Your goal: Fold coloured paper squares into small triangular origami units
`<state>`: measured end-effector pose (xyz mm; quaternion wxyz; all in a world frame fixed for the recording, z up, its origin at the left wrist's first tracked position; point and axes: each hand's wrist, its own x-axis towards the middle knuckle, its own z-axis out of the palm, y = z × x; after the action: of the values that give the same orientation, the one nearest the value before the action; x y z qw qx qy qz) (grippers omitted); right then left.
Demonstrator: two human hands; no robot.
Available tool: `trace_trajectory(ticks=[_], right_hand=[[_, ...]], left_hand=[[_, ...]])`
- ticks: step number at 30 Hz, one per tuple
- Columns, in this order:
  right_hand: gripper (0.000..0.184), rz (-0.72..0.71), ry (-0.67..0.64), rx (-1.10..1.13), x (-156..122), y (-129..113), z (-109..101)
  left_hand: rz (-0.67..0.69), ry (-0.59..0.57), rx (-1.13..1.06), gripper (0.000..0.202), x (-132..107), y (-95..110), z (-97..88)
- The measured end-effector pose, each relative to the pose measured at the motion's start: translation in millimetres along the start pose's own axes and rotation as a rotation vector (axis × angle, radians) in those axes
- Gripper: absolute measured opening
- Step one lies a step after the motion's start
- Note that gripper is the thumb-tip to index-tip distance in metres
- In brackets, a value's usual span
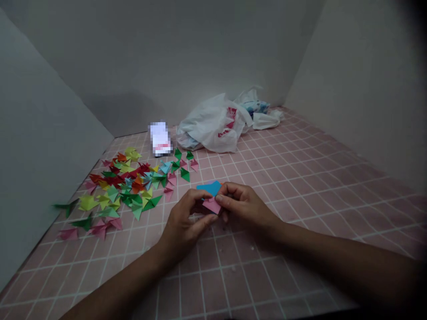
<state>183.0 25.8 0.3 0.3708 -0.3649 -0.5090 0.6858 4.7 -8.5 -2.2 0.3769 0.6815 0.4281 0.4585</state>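
Observation:
A small folded piece of pink paper (pixel 212 206) is pinched between both hands near the middle of the view. My left hand (pixel 187 218) grips its left side and lower edge with thumb and fingers. On the upper right edge of the same paper, my right hand (pixel 245 205) has thumb and forefinger closed. Just behind the fingers lies blue paper (pixel 209 188), partly covered by the hands, with a sliver of orange beside it. Many folded paper cranes (pixel 113 193) in red, green, yellow, pink and light blue are spread to the left of my left hand.
A lit phone (pixel 160 138) leans near the back wall, its screen blurred out. Right of it sits a crumpled white plastic bag (pixel 213 124), with another bag (pixel 255 109) behind. Walls rise left, right and behind the pink, white-lined checked surface (pixel 300 178).

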Motion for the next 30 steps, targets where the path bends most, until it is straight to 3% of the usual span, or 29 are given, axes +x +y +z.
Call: trace_trajectory(ticks=[3,6,11,17,30], right_hand=[[0.026,0.016,0.017,0.053,-2.5,1.2,1.1],[0.024,0.036,-0.005,0.116,-4.8,2.5,2.4],[0.021,0.098,-0.037,0.198,-3.4,5.5,2.1],[0.022,0.045,0.006,0.153,-4.3,2.0,4.3],[0.017,0.032,-0.027,-0.003,-3.0,2.4,4.2]], left_hand=[[0.223,-0.026,0.226,0.022,1.3,-0.1,-2.3],[0.268,0.012,0.327,0.016,2.8,2.6,-5.1],[0.199,0.048,0.275,0.018,2.7,4.1,-7.0],[0.122,0.024,0.182,0.009,2.8,4.0,-5.7],[-0.261,0.136,-0.112,0.01,2.6,9.0,1.1]])
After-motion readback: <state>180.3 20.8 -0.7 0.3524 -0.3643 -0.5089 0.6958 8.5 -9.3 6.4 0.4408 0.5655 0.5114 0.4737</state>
